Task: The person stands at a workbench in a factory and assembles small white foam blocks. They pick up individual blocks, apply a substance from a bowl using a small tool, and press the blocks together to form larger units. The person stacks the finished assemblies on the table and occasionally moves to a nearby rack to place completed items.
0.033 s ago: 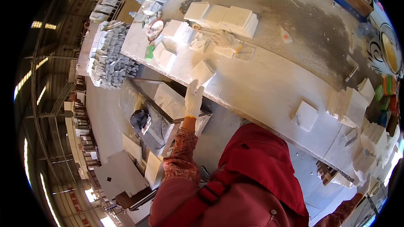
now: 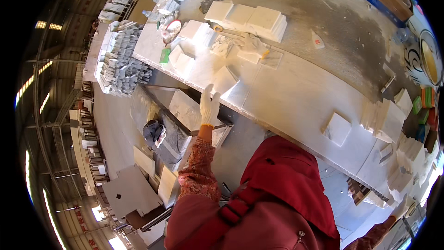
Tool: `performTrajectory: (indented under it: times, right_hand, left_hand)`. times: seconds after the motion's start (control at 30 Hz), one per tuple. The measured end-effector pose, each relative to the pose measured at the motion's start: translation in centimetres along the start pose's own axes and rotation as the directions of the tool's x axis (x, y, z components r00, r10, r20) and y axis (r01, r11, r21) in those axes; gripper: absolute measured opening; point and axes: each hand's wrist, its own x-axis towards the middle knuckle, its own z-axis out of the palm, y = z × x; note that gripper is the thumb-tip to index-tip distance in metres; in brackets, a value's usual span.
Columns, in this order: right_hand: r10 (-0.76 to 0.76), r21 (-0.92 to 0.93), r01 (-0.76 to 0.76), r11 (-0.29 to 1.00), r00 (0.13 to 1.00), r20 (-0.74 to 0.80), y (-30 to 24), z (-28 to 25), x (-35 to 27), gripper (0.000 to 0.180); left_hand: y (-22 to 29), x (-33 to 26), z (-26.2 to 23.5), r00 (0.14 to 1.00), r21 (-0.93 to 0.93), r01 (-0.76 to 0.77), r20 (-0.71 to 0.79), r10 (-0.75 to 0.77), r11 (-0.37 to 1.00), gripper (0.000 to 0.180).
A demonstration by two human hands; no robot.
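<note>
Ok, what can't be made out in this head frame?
- Right hand: not seen; only a sleeve end at the lower right rim, cut by the fisheye edge.
- Left hand: gloved, raised at the edge of the white table; whether it touches the square tile cannot be told.
- Person's front: hidden by the red hood.
- Small items at the table's far end: too small to identify.

A long pale worktable (image 2: 296, 97) carries white stone tiles (image 2: 252, 18), a square slab (image 2: 336, 128) and stacked blocks (image 2: 386, 118).
</note>
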Motion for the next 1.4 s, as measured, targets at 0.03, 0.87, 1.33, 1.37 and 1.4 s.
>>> performTrajectory:
  times: [0.03,0.87,1.33,1.37,1.4]
  right_hand:
    - [-0.159,0.105,0.153,0.983,0.986,0.053,-2.8,1.9,-1.8,0.059]
    - [-0.089,0.170,-0.220,0.961,0.335,0.938,-29.1,60.8,-57.5,0.040]
    - [-0.482,0.282,0.425,0.860,0.496,0.722,-30.8,49.4,-48.4,0.060]
    - [-0.486,0.241,0.467,0.851,0.522,0.701,-29.9,48.8,-47.4,0.061]
    - [-0.495,0.202,0.507,0.838,0.549,0.674,-29.1,48.4,-46.3,0.061]
  left_hand:
    - [-2.2,2.4,-0.2,0.995,0.053,-0.095,0.023,0.094,0.994,0.054]
    - [-0.1,8.8,2.1,0.669,-0.297,0.330,0.743,0.000,0.896,0.077]
    - [4.5,1.2,8.7,0.714,-0.483,0.075,0.637,0.291,0.872,0.066]
    - [4.6,-0.1,10.1,0.734,-0.543,0.020,0.578,0.356,0.839,0.066]
    - [4.6,-0.9,11.5,0.748,-0.600,-0.041,0.512,0.423,0.799,0.066]
